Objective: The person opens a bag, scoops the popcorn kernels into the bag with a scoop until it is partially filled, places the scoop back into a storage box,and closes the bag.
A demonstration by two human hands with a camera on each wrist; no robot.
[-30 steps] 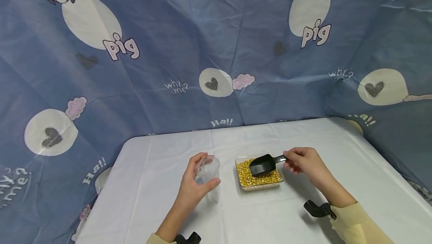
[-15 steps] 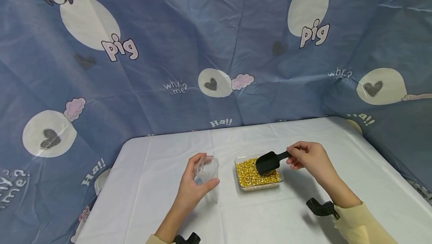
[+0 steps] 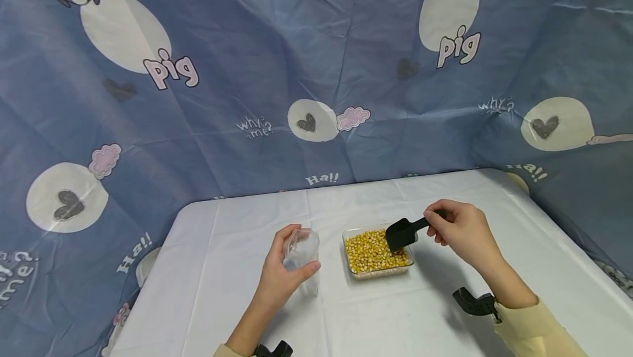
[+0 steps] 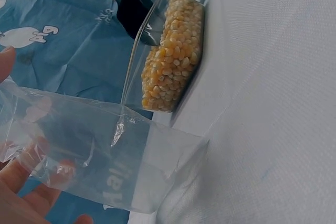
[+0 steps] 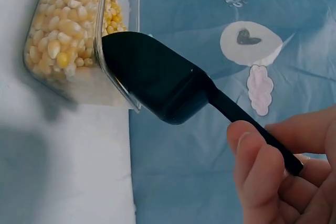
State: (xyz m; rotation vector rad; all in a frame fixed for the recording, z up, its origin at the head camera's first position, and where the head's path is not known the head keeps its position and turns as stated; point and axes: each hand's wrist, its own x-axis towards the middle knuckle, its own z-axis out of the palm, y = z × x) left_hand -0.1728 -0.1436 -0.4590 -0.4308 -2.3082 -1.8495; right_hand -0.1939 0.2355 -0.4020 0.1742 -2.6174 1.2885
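Note:
My left hand (image 3: 282, 274) holds a clear plastic bag (image 3: 303, 250) upright at its mouth, thumb toward me and fingers at the far side. In the left wrist view the bag (image 4: 100, 145) hangs see-through, with nothing visible inside. My right hand (image 3: 462, 233) grips the handle of a black scoop (image 3: 401, 234). The scoop tilts blade-down over the right side of a clear rectangular container (image 3: 381, 274), its tip at the corn kernels (image 3: 368, 252). In the right wrist view the scoop blade (image 5: 152, 77) crosses the container's rim, and its tip is hidden behind the wall.
A white cloth (image 3: 237, 258) covers the table. Behind it hangs a blue printed curtain (image 3: 222, 99). Black wrist mounts (image 3: 475, 303) sit by both sleeves, the right one just above the tabletop.
My right hand has drawn back and up to the right, taking the scoop from the middle of the corn to the container's right side and tipping its blade down. The left hand and bag stay put.

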